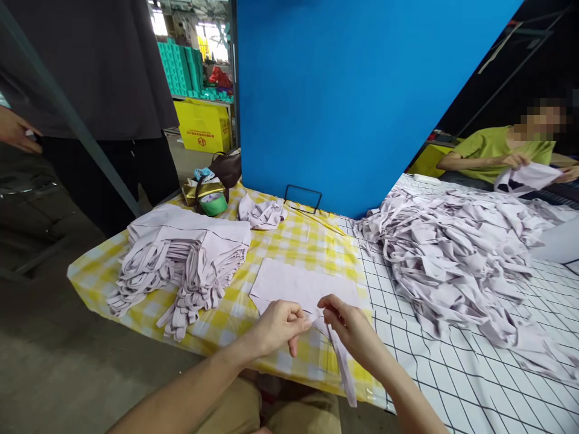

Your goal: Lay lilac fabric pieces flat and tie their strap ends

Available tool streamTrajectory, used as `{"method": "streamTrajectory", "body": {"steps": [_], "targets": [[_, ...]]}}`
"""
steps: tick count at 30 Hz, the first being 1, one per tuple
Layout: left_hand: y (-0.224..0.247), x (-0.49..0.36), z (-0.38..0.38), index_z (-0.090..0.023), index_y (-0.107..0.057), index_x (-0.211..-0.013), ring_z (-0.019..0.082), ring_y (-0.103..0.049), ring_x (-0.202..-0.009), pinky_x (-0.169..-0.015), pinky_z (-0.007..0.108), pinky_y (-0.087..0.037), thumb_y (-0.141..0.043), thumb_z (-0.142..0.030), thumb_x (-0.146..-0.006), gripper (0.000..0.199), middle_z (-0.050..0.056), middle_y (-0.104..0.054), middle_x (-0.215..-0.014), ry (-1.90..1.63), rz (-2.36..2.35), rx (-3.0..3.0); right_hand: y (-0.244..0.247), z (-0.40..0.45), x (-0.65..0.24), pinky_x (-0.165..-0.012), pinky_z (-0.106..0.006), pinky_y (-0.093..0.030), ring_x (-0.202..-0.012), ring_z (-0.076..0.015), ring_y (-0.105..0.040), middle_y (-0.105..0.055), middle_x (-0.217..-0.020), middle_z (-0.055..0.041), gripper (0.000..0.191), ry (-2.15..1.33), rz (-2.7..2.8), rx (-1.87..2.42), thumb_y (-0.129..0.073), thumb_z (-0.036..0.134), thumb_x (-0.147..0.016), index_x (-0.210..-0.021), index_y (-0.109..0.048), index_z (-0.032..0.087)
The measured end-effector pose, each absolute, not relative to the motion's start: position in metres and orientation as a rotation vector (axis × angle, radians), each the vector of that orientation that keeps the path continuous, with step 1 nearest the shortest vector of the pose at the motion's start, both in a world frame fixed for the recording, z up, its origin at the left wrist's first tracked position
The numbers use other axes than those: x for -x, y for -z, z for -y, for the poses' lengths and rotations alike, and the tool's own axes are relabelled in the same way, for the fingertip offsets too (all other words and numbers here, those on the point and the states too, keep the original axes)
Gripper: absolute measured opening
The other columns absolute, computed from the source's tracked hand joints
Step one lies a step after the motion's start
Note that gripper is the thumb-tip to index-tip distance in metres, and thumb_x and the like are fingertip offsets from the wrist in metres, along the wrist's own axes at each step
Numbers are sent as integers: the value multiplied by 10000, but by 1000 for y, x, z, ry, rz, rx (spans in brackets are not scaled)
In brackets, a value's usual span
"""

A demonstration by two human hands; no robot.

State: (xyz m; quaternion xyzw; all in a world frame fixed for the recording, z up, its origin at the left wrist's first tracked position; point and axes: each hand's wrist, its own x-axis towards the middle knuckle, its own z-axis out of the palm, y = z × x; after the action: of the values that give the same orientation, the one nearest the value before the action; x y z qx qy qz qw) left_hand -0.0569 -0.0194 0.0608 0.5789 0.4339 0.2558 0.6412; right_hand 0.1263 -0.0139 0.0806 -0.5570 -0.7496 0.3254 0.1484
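A pale lilac cloth bag [303, 286] lies flat before me on the yellow-and-white checked tablecloth [316, 367]. One of its straps [342, 364] trails down over the table's front edge. At the bag's near edge, my left hand [283, 328] is closed, thumb and forefinger pinched together; what lies between them is too small to make out. My right hand [350, 328] is close beside it, fingers curled in above the strap's upper end. Whatever the right fingertips hold is hidden. To the left, a neat stack of similar bags [190, 232] rests with straps hanging in bunches.
A loose heap of lilac cloth pieces [452, 253] covers much of the right side. Behind the table rises a blue panel [344, 102] with a black wire stand [304, 198]. Green tape [213, 204] and a crumpled cloth [261, 212] lie at the back. Two other people are nearby.
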Motion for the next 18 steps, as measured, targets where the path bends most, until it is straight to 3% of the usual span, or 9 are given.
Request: {"method": "streamTrajectory", "body": {"steps": [6,10,13,15,18], "targets": [[-52,53,17,-163,-481,-613,109,-485,-361,-463,213,-356,-538,-539,-700,390,-64,-437,-360,-653,-1039,-1176,-40,33,-112,-567,-256,-449,-676,-156,-560,-560,-843,-46,349,-458,2198,1420,-407,176,-831,-1179,-427,172],[-49,48,19,-163,-483,-599,105,-474,-346,-443,207,-344,-554,-576,-674,425,-63,-435,-349,-622,-1051,-1136,-22,37,-103,-556,-273,-438,-664,-183,-560,-574,-774,-55,208,-122,2260,1409,-377,171,-883,-1022,-530,152],[-46,48,21,-166,-468,-596,110,-483,-362,-442,209,-342,-501,-568,-733,426,-57,-437,-362,-573,-1069,-1188,-15,35,-102,-560,-270,-420,-632,-177,-542,-574,-715,-46,239,-30,2258,1396,-334,131,-898,-897,-571,164],[-43,53,19,-156,-498,-614,124,-522,-441,-487,224,-372,-440,-506,-814,407,-28,-499,-436,-551,-1132,-1370,-14,33,-102,-567,-262,-415,-630,-170,-537,-578,-702,-43,263,-70,2237,1380,-332,118,-898,-876,-590,165],[-33,66,6,-146,-586,-704,181,-581,-751,-696,289,-421,-480,-336,-855,265,33,-618,-720,-594,-1325,-1884,-14,31,-104,-576,-248,-417,-654,-165,-541,-591,-704,-40,265,-189,2175,1372,-371,123,-887,-873,-631,173]]}}
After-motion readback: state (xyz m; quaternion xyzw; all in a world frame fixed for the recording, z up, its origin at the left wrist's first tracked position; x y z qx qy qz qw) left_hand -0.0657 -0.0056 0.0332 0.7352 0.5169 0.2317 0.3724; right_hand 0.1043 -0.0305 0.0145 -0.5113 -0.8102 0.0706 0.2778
